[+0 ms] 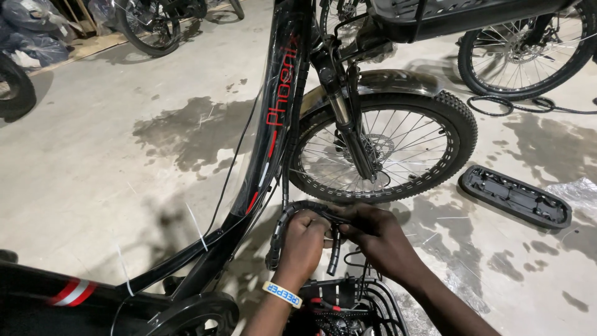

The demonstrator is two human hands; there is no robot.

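Beside the front wheel (379, 146), both hands (339, 239) grip spiral-wrapped cable (283, 227).

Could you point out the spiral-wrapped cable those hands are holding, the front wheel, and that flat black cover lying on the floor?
spiral-wrapped cable (278, 233): head view, on the wrapped bend left of the hands.
front wheel (459, 130): head view, on the knobby tyre's right side.
flat black cover (515, 196): head view, on its ribbed inner face.

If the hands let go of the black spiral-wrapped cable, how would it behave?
The spiral-wrapped cable bends in a curve between the left hand and right hand, so it is probably flexible and springy. It looks light, and would likely droop.
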